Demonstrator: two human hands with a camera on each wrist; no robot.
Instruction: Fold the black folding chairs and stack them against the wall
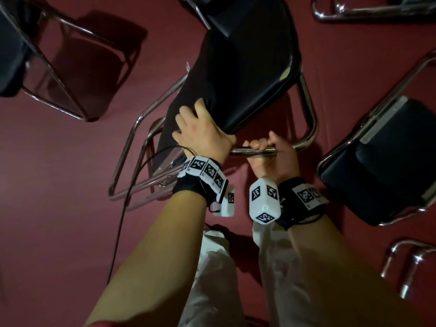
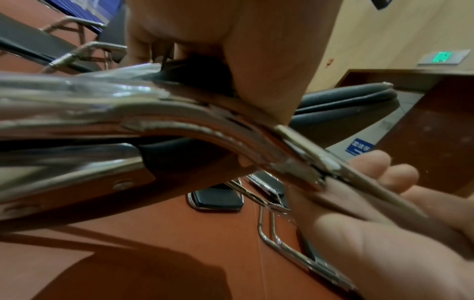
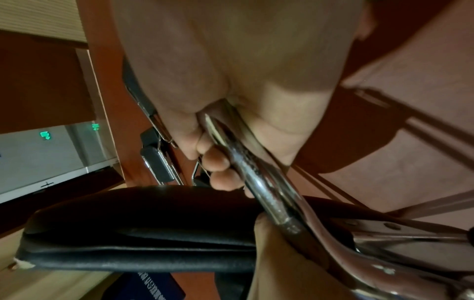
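Right hand (image 1: 271, 152) fingers grasp chrome tube; left hand (image 1: 203, 133) grips black chair (image 1: 247, 67) cushion.

Dark red floor (image 1: 70, 173) fills head view. Black cable (image 1: 122, 213) trails across floor at 8 o'clock. White trousers (image 1: 212, 279) at 6 o'clock. Tan wall (image 2: 397, 36) at 1 o'clock in left wrist view; green-lit sign (image 2: 442, 57) on wall at 2 o'clock; blue sign (image 2: 359, 149) lower, at 3 o'clock.
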